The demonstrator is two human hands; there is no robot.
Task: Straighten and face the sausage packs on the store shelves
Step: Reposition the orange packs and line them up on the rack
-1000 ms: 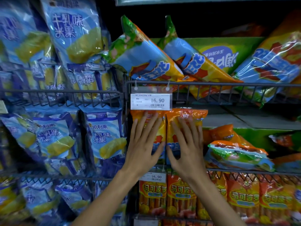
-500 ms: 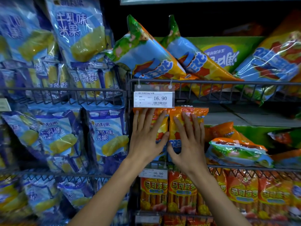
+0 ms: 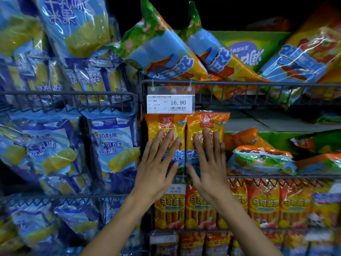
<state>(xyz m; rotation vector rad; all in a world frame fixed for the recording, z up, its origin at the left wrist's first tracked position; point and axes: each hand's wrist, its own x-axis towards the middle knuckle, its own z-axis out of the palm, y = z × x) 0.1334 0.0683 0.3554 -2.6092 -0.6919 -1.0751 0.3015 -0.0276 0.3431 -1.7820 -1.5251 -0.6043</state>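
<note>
Hands (image 3: 156, 163) lower on shelved sausage packs (image 3: 167, 130)

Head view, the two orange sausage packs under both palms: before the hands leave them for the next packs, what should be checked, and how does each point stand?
1. Left orange pack upright, logo facing out: ok.
2. Right orange pack upright, logo facing out: ok.
3. The two packs side by side, tops about level: ok.
4. Left hand and right hand flat on the packs, fingers straight, gripping nothing: ok.
5. Pack bottoms seated behind the wire rail: cannot tell, hands cover them.
6. Fallen packs to the right lie flat, not faced: not ok.
</note>
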